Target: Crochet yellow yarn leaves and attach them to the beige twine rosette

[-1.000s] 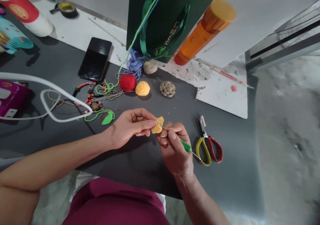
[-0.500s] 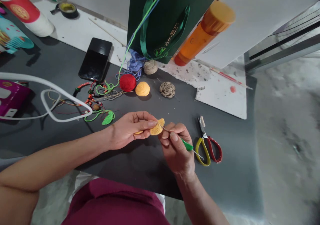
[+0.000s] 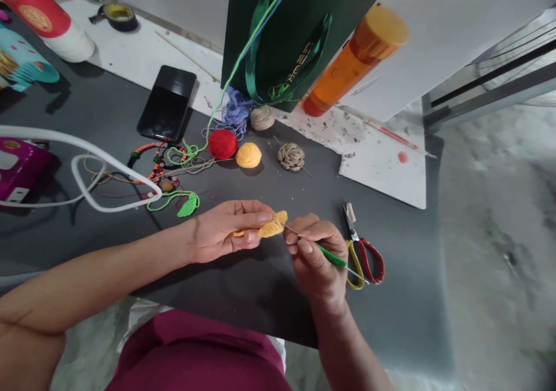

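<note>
Between the thumb and fingers of my left hand (image 3: 232,229) is a small yellow crochet piece (image 3: 273,225), its ruffled end sticking out to the right. My right hand (image 3: 319,258) is closed around a crochet hook (image 3: 332,256) with a green handle and thin metal ends. The hook's left end reaches the yellow piece; its other end points down right, over the scissors (image 3: 362,252). Beyond my hands sit a yellow yarn ball (image 3: 248,155), a red yarn ball (image 3: 223,144) and a beige crocheted flower (image 3: 291,156).
A green paper bag (image 3: 286,37) and an orange bottle (image 3: 347,61) stand at the back. A black phone (image 3: 167,102), beaded strings (image 3: 156,165), a green crochet leaf (image 3: 188,204) and a white cable (image 3: 113,162) lie to the left. Blue yarn (image 3: 237,110) lies near the bag.
My right hand has moved a little right with the hook, away from the left hand. More of the green handle shows, and the yellow piece has tilted slightly.
</note>
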